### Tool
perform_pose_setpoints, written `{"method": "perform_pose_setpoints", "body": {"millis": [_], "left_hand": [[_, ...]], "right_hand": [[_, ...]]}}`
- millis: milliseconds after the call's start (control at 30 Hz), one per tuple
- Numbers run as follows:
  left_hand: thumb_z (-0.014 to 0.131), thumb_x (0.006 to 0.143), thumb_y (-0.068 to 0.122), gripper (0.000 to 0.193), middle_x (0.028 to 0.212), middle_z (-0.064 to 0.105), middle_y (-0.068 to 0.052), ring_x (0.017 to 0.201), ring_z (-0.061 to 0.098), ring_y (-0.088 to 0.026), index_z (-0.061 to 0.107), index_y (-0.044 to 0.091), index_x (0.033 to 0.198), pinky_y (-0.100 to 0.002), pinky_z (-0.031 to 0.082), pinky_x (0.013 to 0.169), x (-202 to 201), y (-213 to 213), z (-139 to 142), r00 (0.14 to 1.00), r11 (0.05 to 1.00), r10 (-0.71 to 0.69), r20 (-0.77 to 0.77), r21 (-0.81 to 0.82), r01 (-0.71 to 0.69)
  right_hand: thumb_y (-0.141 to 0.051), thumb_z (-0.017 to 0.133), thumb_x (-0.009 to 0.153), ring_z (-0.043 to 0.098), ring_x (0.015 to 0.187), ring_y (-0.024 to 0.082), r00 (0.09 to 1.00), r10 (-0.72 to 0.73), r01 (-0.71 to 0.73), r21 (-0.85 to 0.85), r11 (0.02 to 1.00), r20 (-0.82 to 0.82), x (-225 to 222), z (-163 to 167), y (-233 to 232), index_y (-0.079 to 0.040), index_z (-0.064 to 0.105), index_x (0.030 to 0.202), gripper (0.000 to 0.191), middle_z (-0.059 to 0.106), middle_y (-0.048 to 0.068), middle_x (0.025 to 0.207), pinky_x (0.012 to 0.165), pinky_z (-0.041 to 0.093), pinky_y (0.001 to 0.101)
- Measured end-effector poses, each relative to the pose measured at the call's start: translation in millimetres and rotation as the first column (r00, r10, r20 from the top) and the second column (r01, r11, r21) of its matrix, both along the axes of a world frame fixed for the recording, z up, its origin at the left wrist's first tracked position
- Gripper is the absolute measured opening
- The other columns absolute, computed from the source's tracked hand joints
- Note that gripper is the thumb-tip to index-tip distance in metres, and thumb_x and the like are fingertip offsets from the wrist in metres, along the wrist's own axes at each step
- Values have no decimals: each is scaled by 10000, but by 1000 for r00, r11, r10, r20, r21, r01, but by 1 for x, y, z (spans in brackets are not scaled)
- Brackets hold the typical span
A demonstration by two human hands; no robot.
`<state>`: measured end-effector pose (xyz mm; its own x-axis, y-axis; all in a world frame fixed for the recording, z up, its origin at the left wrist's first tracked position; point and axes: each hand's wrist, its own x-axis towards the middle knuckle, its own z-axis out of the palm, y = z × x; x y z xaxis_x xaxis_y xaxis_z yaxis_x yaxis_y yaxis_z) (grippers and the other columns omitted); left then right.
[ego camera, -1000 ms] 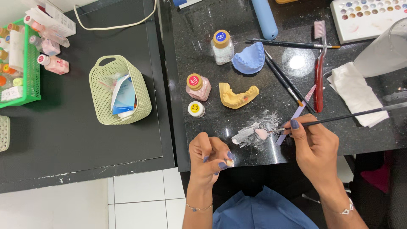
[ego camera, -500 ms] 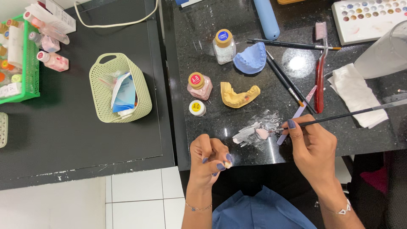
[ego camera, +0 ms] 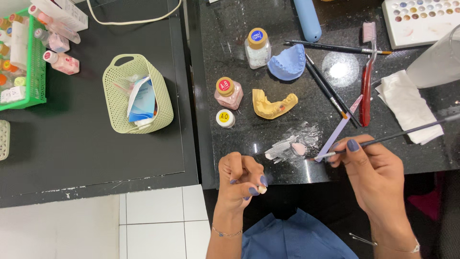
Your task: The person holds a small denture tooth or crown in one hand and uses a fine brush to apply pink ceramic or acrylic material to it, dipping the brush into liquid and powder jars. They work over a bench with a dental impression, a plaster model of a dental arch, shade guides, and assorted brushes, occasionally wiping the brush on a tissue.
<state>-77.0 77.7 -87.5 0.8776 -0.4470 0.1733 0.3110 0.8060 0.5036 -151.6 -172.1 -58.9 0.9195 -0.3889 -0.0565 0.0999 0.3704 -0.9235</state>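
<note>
1. Left hand [ego camera: 239,180] pinches a small tooth [ego camera: 261,189] at the counter edge.
2. Right hand [ego camera: 371,168] grips a brush [ego camera: 388,138], tip beside the paste [ego camera: 298,148] (loading step, I judge).
3. Next calls for a steady dab.

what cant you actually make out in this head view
- Small whitish piece pinched in the left hand: too small, half covered by fingertips, shape unclear.
- Thin dark-handled brush in the right hand: far end cut off by the right edge.
- Contents of the pale green plastic basket: jumbled, overlapping.
</note>
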Motion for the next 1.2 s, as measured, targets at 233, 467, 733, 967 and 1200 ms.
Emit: {"method": "perform_pose_setpoints", "body": {"millis": [233,467,733,967,1200], "left_hand": [[897,756,-30,536,882,726,-181,612,583,-128,395,153,710,-218,447,600,10,1,0,991,994,93,-95,61,-87],[887,783,-22,529,902,739,-164,503,455,-59,401,173,706,-218,407,642,12,2,-3,991,997,74,-109,42,-70],[887,783,-22,523,902,738,-159,532,482,-81,409,175,706,-231,429,682,10,2,-4,991,997,71,-109,43,-67],[883,793,-22,515,909,732,-162,546,493,-80,411,169,714,-224,440,688,9,3,-6,992,998,61,-112,28,-58],[874,801,-25,511,932,734,-194,516,504,-50,405,158,714,-198,438,606,10,1,-6,994,999,37,-98,24,-34]], "right_hand": [[-143,574,1115,668,820,90,988,-140,72,-597,799,-69,18,6,15,30,663,1025,214,698,65,917,725,514,221],[-160,604,1096,634,717,75,976,-186,44,-729,683,-115,23,14,19,16,694,1007,217,719,56,805,627,465,220],[-162,612,1084,641,697,71,972,-190,19,-762,648,-137,25,16,19,16,699,998,216,728,55,793,605,464,222],[-156,609,1080,678,744,79,975,-166,6,-725,689,-150,23,10,16,30,697,1004,219,735,64,817,637,502,223],[-142,590,1091,652,830,114,991,-17,-24,-292,956,-135,26,-12,-9,45,674,1039,212,715,88,959,747,515,235]]}}
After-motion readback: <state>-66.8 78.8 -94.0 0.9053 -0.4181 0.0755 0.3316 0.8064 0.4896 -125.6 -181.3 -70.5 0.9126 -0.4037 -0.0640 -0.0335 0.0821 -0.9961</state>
